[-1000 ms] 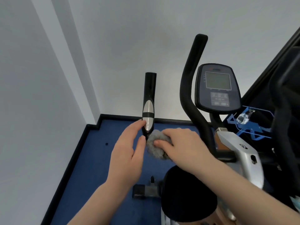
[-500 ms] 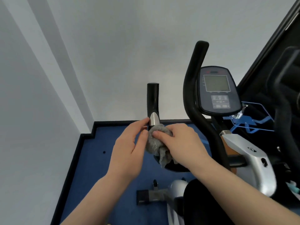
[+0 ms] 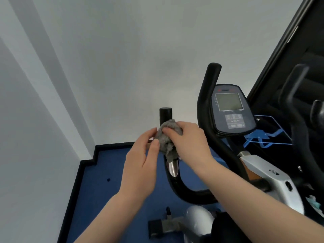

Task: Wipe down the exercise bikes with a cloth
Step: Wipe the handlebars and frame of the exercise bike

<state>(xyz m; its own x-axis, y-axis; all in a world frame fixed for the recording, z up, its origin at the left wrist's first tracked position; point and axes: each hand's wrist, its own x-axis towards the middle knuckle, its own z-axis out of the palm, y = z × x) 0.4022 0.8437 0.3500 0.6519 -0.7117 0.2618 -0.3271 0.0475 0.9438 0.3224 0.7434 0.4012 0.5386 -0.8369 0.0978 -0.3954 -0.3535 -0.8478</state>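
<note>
Gripping cloth [image 3: 166,137] on handlebar [image 3: 165,114], both hands [image 3: 188,142].

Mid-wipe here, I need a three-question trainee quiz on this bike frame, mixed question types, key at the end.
1. True or false: the crumpled grey cloth is pressed against the black left handlebar grip.
2. Which hand holds the cloth: (a) left hand, (b) right hand?
3. Fill in: the oval display console with a grey screen sits to the ____ of the cloth.

Key:
1. True.
2. (b); the left hand's fingers are loose beside the cloth, whether touching it is unclear.
3. Right.
</note>
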